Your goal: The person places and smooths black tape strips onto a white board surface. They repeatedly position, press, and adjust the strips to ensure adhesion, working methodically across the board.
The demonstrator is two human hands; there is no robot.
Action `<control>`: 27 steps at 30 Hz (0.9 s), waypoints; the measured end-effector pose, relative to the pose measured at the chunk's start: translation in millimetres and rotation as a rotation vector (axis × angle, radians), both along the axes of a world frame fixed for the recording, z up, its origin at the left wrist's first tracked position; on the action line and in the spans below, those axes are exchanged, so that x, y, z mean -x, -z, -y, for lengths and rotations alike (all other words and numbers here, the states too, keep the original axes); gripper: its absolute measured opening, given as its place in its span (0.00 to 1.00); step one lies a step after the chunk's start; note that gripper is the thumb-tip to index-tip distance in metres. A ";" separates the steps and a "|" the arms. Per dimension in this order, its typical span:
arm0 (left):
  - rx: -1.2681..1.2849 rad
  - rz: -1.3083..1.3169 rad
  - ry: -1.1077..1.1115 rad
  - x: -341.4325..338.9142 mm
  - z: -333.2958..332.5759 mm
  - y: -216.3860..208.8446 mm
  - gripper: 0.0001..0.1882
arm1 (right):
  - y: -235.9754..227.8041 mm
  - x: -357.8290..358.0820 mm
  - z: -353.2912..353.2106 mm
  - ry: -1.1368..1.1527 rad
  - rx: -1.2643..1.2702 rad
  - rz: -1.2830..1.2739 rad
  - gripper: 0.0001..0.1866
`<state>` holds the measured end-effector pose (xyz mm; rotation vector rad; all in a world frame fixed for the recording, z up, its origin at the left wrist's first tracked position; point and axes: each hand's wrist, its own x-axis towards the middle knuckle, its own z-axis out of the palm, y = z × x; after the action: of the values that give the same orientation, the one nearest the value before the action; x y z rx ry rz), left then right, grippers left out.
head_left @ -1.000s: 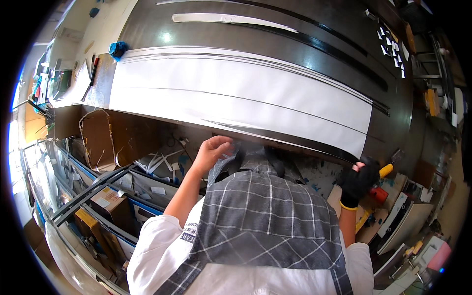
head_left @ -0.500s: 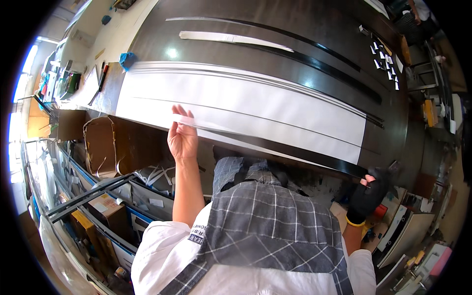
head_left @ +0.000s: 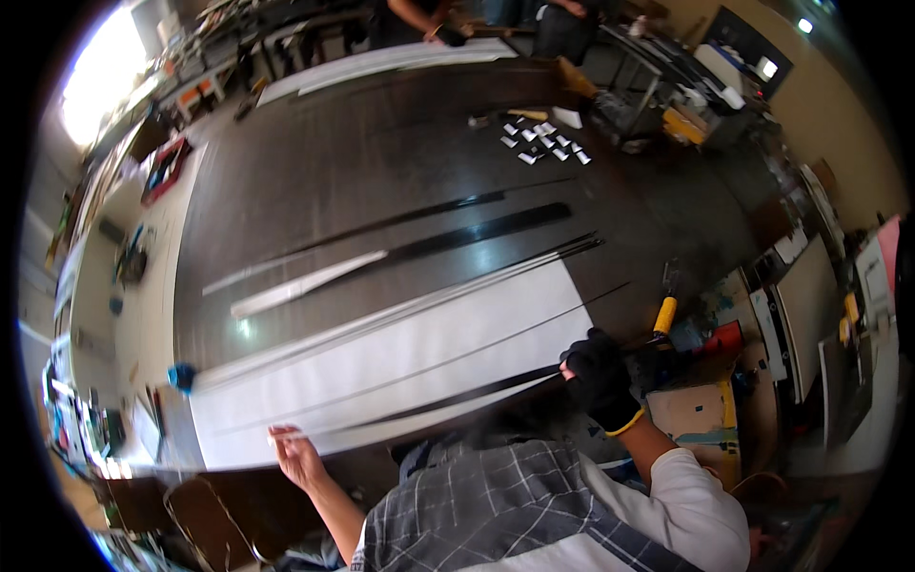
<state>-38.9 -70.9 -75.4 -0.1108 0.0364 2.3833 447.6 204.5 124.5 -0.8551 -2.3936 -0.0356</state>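
A long thin strip point(head_left: 467, 392), black along much of its length and pale toward its left end, stretches slantwise between my two hands. Its right end is gripped by my right hand point(head_left: 602, 381), which wears a black glove with a yellow cuff. My bare left hand point(head_left: 298, 459) pinches the pale end, somewhat blurred, over the near left part of a large white sheet point(head_left: 400, 353). Several thin dark lines or strips run along the sheet's far side, and a thin dark rod point(head_left: 457, 353) lies across its middle.
The dark worktable point(head_left: 334, 172) carries a broad black-and-white strip point(head_left: 477, 232) and a narrower strip point(head_left: 410, 210) beyond it. Several small white pieces point(head_left: 548, 141) lie farther back. A yellow-handled tool point(head_left: 665, 315) is right of my glove; a blue lump point(head_left: 181, 377) sits left. Another person's hand point(head_left: 448, 34) works at the far edge.
My view has swung up and right, showing more of the far table. Both hands, still on the strip, have moved it forward from the table's near edge to over the white sheet.
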 end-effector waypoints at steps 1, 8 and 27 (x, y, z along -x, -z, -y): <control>-0.014 -0.019 0.007 5.2 5.1 4.1 0.14 | 3.7 -2.0 -3.8 -0.020 0.090 0.033 0.07; 0.011 -0.045 0.136 19.5 -9.6 22.7 0.13 | 12.0 -33.7 -0.7 -0.020 0.369 0.221 0.06; -0.008 -0.101 -0.105 -8.1 -1.4 -26.0 0.21 | 6.3 -28.0 -28.0 -0.189 0.415 0.133 0.05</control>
<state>-30.8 -69.5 -49.5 0.0120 0.0703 2.4917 475.6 232.5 118.2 -0.8213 -2.6430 0.5084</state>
